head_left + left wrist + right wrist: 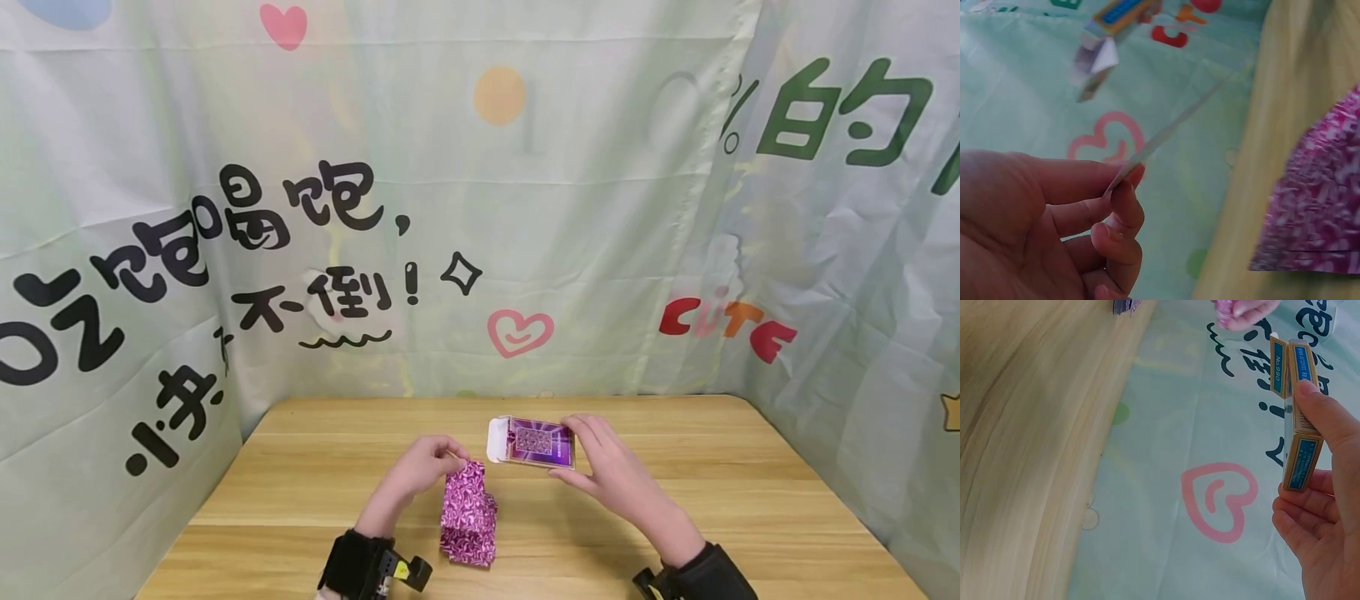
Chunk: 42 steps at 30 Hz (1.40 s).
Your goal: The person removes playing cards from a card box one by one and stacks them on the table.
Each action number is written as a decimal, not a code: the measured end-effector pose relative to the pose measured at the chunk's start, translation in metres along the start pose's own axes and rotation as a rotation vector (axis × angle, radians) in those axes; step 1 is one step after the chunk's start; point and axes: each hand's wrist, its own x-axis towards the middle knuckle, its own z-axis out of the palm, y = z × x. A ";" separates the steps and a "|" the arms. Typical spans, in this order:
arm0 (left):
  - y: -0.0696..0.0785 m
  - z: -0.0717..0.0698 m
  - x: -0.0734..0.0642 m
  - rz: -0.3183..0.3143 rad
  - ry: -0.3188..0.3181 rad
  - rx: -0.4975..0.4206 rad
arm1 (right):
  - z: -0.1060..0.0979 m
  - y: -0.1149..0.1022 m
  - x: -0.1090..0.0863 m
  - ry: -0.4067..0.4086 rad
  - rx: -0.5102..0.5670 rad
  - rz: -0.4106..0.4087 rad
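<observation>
My left hand (422, 467) pinches one playing card (1169, 131) by its edge between thumb and fingers. In the head view that card's pink-and-white patterned back overlaps the stack of matching playing cards (472, 550) on the table. In my right hand (618, 475) is a purple card box (534, 442), gripped at its right end between thumb and fingers. Its white end flap (497, 440) stands open, facing left. The right wrist view shows the box's narrow gold-and-blue sides (1304, 459). The two hands are apart, with the box raised beyond the stack.
The cards lie on a light wooden table (300, 467). A printed cloth (585, 233) hangs behind the table's back edge and along both sides. Black bands with small cameras are strapped on both wrists (360, 562).
</observation>
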 end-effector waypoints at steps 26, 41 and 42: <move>-0.035 0.035 0.008 -0.082 0.087 0.261 | 0.002 -0.003 0.001 -0.001 0.020 -0.017; 0.015 0.018 0.003 0.136 0.352 0.096 | 0.003 -0.003 0.001 -0.001 0.019 -0.014; 0.018 0.019 0.002 0.161 0.360 0.079 | 0.003 -0.003 0.001 0.002 0.019 -0.017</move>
